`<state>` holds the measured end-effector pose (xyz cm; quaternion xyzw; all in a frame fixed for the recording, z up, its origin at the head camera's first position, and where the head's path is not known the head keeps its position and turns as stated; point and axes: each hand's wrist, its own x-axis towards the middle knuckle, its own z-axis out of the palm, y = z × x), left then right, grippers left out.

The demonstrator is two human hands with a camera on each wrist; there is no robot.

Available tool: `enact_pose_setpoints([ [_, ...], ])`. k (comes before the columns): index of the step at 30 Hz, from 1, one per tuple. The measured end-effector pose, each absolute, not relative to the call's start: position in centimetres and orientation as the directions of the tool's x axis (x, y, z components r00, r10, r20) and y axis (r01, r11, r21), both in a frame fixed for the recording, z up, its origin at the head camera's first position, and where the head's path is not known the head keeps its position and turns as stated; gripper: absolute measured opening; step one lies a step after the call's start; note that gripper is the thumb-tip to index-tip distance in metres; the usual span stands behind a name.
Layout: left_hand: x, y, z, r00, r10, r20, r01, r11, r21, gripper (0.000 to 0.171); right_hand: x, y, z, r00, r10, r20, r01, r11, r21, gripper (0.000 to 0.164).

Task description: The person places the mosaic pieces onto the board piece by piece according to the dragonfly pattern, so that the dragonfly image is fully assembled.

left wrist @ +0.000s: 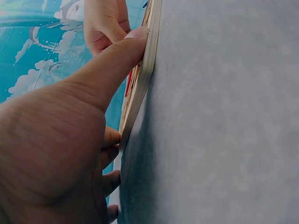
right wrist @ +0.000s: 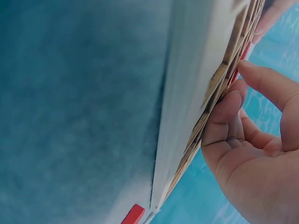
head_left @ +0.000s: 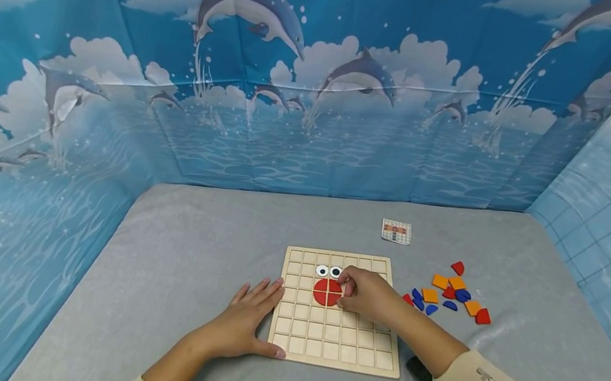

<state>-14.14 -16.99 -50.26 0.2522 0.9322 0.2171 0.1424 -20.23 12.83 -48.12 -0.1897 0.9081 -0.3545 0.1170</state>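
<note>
A wooden grid board (head_left: 330, 351) lies flat on the grey surface. Red quarter-circle pieces (head_left: 319, 297) in its cells form a disc, below two round black-and-white eye pieces (head_left: 322, 271). At the disc's right edge my right hand (head_left: 370, 294) has its thumb and index finger on a red quarter-circle piece (right wrist: 245, 50), the other fingers curled in. My left hand (head_left: 244, 320) steadies the board's left side with spread fingers; its thumb (left wrist: 136, 36) rests on the near left edge of the frame. My right fingers partly cover the cells right of the disc.
Loose orange squares (head_left: 430, 296), blue half-rounds (head_left: 450, 305) and red quarter-rounds (head_left: 482, 316) are scattered right of the board. A small pattern card (head_left: 396, 231) lies behind it. A dolphin-printed curtain (head_left: 313, 144) borders the grey surface (head_left: 200, 240) at the back and sides.
</note>
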Motion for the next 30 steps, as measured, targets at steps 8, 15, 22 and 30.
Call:
enact_pose_setpoints([
  [8, -14.2, -16.9, -50.2, -0.833, 0.531, -0.154, 0.407, 0.777, 0.480, 0.117, -20.2, 12.9, -47.9, -0.898, -0.429, -0.098, -0.246, 0.675, -0.696, 0.026],
  [15, -14.1, -16.9, -50.1, -0.832, 0.533, -0.154, 0.409, 0.777, 0.479, 0.116, -20.2, 13.3, -47.5, -0.888, -0.448, -0.108, -0.249, 0.664, -0.705, 0.029],
  [22, -14.1, -16.9, -49.9, -0.833, 0.532, -0.155, 0.406, 0.777, 0.482, 0.117, -20.9, 14.7, -46.3, -0.908, -0.410, -0.090, -0.199, 0.608, -0.769, 0.028],
  [30, -14.0, -16.9, -49.9, -0.832, 0.533, -0.154, 0.406, 0.774, 0.486, 0.116, -21.1, 17.6, -44.4, -0.942, -0.330, -0.066, -0.134, 0.547, -0.826, 0.033],
])
